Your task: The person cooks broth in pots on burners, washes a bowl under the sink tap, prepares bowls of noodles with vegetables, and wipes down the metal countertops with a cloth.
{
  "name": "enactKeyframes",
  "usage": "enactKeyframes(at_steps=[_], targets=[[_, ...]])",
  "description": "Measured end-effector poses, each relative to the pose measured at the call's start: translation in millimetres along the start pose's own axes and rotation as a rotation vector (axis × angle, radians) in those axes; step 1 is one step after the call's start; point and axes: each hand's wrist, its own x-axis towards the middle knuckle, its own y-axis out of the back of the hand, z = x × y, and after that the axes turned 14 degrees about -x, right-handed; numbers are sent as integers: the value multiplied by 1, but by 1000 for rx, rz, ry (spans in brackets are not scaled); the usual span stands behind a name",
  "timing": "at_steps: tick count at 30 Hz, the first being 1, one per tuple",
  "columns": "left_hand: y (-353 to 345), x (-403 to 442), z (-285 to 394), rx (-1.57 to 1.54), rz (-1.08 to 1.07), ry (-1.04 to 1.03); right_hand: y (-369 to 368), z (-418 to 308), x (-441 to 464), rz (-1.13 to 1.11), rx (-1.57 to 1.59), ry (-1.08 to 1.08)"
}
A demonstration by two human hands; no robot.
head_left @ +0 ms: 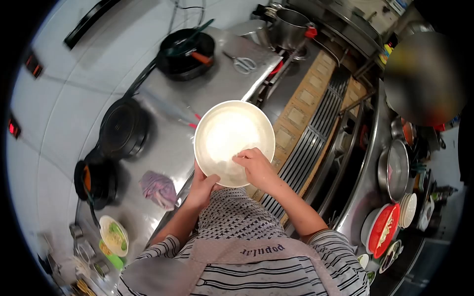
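Observation:
A wide, round white bowl (222,129) is held in front of my waist, its pale inside facing up. My left hand (201,186) grips its near left rim, thumb over the edge and the other fingers underneath. Over the near right part of the bowl is my right hand (256,166), its fingertips pinched together inside the rim. Whatever they pinch, if anything, is too small to make out. Glare off the pale inside makes any contents hard to tell.
To the left, a steel table (170,106) bears dark pans (124,129), a purple cloth (158,189), scissors (244,65) and a bowl of chopped greens (113,234). A floor grate (307,155) runs to the right. The right counter holds a red colander (385,232) and a steel basin (394,170).

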Motion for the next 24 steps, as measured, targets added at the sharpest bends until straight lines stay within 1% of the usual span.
enactKeyframes(at_steps=[1,2,3,6,9,10,13,14,17,20,21,22,23,24], targets=[[-11,23,-3,31,-44,40,12,18,3,64,-39,-77],[-36,40,-3,33,53,47,23,36,7,130,-83,-149],[-52,64,-6,23,18,51,33,58,12,195,-129,-222],[-99,141,-16,20,-84,72,57,129,29,96,-293,-300],[-157,215,-21,44,-148,109,103,194,47,83,-69,-243],[-178,239,-22,40,-156,129,120,219,54,148,-174,-283],[-235,314,-32,32,-199,175,173,297,63,262,-351,-388],[-256,339,-36,40,-216,183,190,321,65,206,-376,-421],[-313,400,-44,98,-260,231,221,372,74,176,-470,-491],[-366,473,-71,187,-320,232,235,453,77,163,-479,-495],[-381,498,-81,235,-326,249,245,481,79,247,-348,-500],[-399,521,-91,183,-338,299,256,510,81,328,-216,-489],[-417,548,-104,168,-354,320,269,544,82,363,-201,-542],[-441,570,-113,79,-375,331,278,580,84,399,-201,-576]])
